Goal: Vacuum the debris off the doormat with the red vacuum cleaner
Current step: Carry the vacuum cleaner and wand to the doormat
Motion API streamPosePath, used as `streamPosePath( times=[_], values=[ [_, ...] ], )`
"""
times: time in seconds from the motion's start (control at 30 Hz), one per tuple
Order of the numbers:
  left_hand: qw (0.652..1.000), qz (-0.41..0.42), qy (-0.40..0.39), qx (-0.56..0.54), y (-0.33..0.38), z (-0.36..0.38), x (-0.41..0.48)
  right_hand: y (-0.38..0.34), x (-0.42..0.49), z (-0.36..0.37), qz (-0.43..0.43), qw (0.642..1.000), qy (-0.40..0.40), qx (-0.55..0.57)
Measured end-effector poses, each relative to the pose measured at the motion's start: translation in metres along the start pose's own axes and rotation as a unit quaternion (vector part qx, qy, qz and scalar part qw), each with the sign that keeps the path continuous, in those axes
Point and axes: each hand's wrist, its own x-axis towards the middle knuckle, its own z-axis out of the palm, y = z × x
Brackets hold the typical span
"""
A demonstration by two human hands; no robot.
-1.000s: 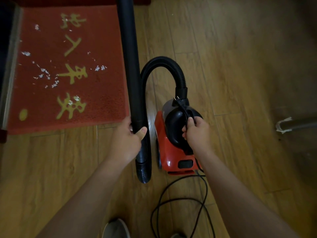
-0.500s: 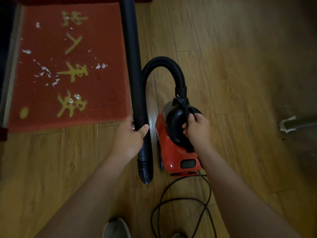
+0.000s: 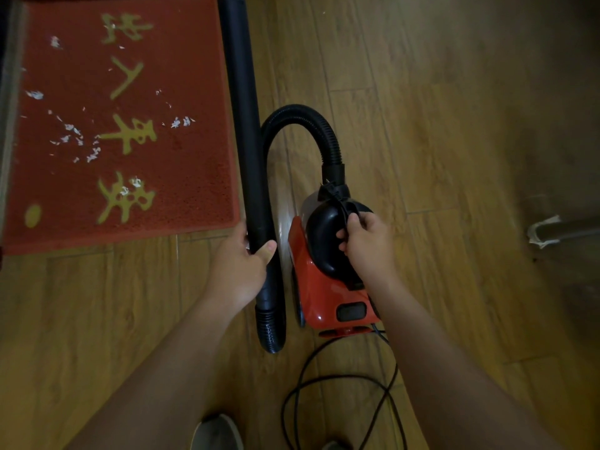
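The red doormat (image 3: 194, 177) with yellow characters lies at the upper left, with white debris (image 3: 74, 138) scattered over it. A red and black vacuum cleaner (image 3: 321, 280) sits on the wooden floor at the centre. Its ribbed hose (image 3: 302, 118) arches up and back down to a black tube (image 3: 243, 102) that runs along the mat's right edge and out of the top of the view. My left hand (image 3: 242, 267) grips the tube low down. My right hand (image 3: 367, 241) holds the black handle strap on top of the vacuum body.
A black power cord (image 3: 337, 384) loops on the floor behind the vacuum. My shoe (image 3: 216, 431) shows at the bottom edge. A pale-capped furniture leg (image 3: 545, 230) stands at the right. A dark threshold (image 3: 6, 92) borders the mat's left side.
The vacuum, tube and both hands have shifted slightly forward and right in view. My grips on the tube and the strap are unchanged.
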Motion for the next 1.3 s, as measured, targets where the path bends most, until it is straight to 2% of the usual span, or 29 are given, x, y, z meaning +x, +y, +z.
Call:
streamPosePath(
  times=[0.27, 0.57, 0.87, 1.3],
  values=[
    [1.0, -0.017, 0.019, 0.004, -0.005, -0.02, -0.004, -0.008, -0.015, -0.006, -0.042, 0.994, 0.066, -0.08],
    [0.995, -0.043, 0.04, 0.077, -0.015, -0.048, -0.002, -0.023, -0.039, 0.002, -0.099, 0.968, 0.076, -0.216],
    [0.99, -0.024, 0.098, 0.096, -0.037, -0.065, 0.021, -0.019, -0.034, 0.0, -0.104, 0.962, 0.074, -0.243],
    [0.974, -0.06, 0.102, 0.192, -0.096, -0.064, 0.084, -0.02, 0.016, 0.007, -0.134, 0.954, 0.081, -0.255]
  ],
)
